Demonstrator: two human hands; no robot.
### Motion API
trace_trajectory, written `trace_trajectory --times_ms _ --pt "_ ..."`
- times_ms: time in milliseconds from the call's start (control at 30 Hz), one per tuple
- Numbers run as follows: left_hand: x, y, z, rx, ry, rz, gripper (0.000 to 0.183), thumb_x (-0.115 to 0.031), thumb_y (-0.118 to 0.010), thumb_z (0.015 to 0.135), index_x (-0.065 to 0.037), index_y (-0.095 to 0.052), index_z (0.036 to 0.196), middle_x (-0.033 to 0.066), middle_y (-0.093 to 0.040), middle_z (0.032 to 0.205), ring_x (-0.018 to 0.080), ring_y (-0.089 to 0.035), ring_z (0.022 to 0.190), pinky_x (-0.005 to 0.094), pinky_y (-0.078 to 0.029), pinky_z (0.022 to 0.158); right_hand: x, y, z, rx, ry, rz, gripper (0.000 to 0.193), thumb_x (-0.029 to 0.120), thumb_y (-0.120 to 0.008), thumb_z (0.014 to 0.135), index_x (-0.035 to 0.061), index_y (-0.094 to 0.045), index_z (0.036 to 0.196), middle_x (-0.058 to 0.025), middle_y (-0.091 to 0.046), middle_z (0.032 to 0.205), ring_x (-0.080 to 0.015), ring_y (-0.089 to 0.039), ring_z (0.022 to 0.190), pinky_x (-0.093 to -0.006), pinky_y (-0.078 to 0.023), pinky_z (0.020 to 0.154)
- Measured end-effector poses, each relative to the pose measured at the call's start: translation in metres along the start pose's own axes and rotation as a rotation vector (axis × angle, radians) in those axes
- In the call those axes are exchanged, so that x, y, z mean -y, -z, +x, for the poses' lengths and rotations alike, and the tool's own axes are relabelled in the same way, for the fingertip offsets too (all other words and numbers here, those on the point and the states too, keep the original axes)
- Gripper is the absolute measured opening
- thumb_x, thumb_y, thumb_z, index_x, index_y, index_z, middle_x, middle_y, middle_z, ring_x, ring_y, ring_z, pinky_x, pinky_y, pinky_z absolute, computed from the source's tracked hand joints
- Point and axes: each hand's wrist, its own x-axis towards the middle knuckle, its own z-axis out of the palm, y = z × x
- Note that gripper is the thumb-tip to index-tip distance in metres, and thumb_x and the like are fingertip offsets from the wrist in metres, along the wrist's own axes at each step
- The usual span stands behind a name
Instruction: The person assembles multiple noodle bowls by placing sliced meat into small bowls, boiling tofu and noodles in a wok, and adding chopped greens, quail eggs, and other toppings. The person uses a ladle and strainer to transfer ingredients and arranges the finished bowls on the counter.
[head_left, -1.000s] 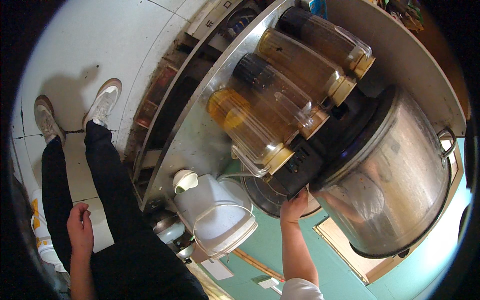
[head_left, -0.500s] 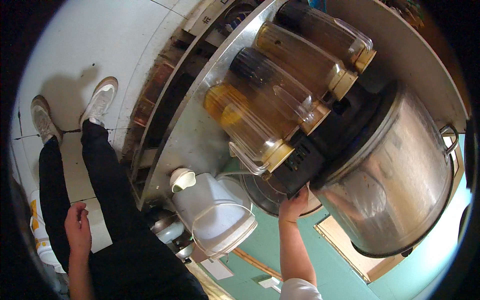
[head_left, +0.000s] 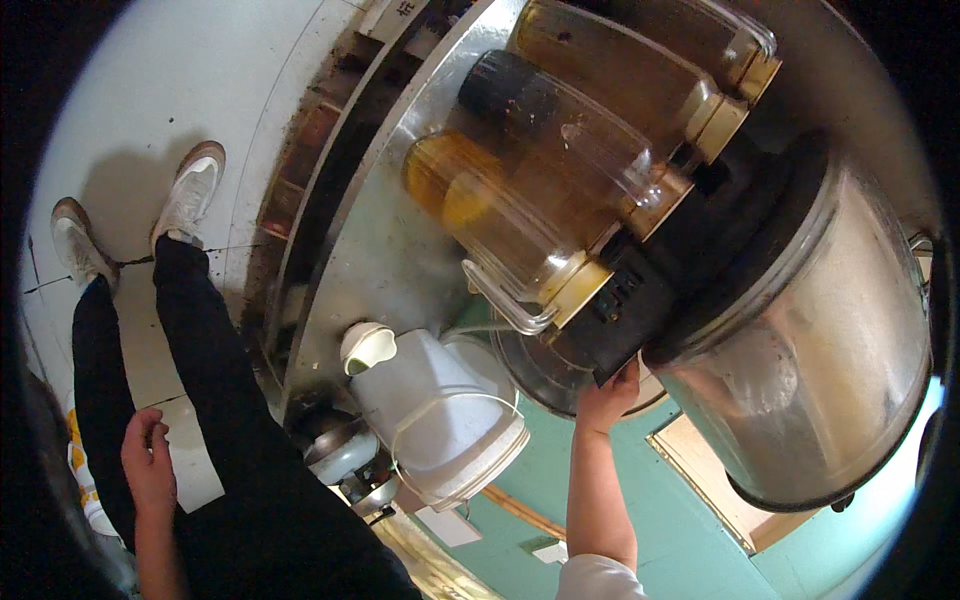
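Note:
My right hand point(head_left: 608, 398) reaches to the counter and grips the near corner of a black slotted box point(head_left: 625, 315), thumb at its edge; its other fingers are partly hidden. The box lies between a large steel pot point(head_left: 800, 350) and a row of clear ribbed jugs with cream lids. The nearest jug point(head_left: 510, 220) has something yellow at one end, and beside it is a jug point(head_left: 570, 140) dark at one end. My left hand point(head_left: 148, 462) hangs low beside my leg, fingers loosely bent, with nothing visible in it.
Near my right forearm are a white bucket point(head_left: 440, 400) with a wire handle, a small cream cup point(head_left: 368, 347) and metal bowls point(head_left: 338, 450). The steel counter point(head_left: 375, 270) has a raised edge. A pale green wall point(head_left: 540, 490) rises behind. A white-and-yellow container stands by my left leg.
The view has shifted, so the jugs and pot sit further right and up in the picture. My right hand keeps its hold on the black box's corner; my left still hangs by my leg.

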Motion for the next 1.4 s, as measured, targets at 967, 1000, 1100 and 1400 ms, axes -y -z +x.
trace_trajectory --times_ms 967,1000,1100,1400 --pt "-0.011 -0.020 0.004 0.011 -0.036 0.144 0.021 0.004 -0.051 0.099 -0.001 -0.061 0.115 0.0134 -0.066 0.109 0.0212 -0.065 0.097 0.0325 -0.052 0.089 0.011 -0.014 -0.008 -0.143 -0.069 0.153 0.039 0.023 -0.047 0.105 -0.0063 -0.058 0.130 -0.0194 -0.067 0.123 -0.0307 -0.064 0.111 -0.0355 -0.046 0.098" --pt "-0.012 -0.020 0.005 0.017 -0.025 0.121 0.020 0.004 -0.051 0.099 -0.001 -0.061 0.115 0.0135 -0.066 0.109 0.0212 -0.065 0.097 0.0325 -0.052 0.089 0.012 -0.015 -0.008 -0.159 -0.076 0.170 0.039 0.023 -0.047 0.105 -0.0063 -0.058 0.129 -0.0194 -0.067 0.122 -0.0307 -0.064 0.110 -0.0358 -0.046 0.098" --pt "-0.011 -0.021 0.007 0.030 -0.054 0.201 0.020 0.004 -0.051 0.098 -0.001 -0.061 0.115 0.0128 -0.065 0.107 0.0209 -0.064 0.096 0.0319 -0.052 0.088 0.013 -0.016 -0.007 -0.171 -0.096 0.176 0.038 0.022 -0.047 0.105 -0.0066 -0.059 0.128 -0.0194 -0.068 0.122 -0.0305 -0.064 0.108 -0.0364 -0.047 0.097" --pt "-0.014 -0.007 0.002 0.020 -0.147 0.252 0.019 0.005 -0.051 0.098 0.001 -0.060 0.114 0.0124 -0.066 0.107 0.0204 -0.064 0.096 0.0302 -0.050 0.088 0.011 -0.018 -0.009 -0.224 -0.157 0.241 0.030 0.012 -0.049 0.103 -0.0063 -0.061 0.123 -0.0207 -0.068 0.114 -0.0316 -0.065 0.102 -0.0359 -0.048 0.093"
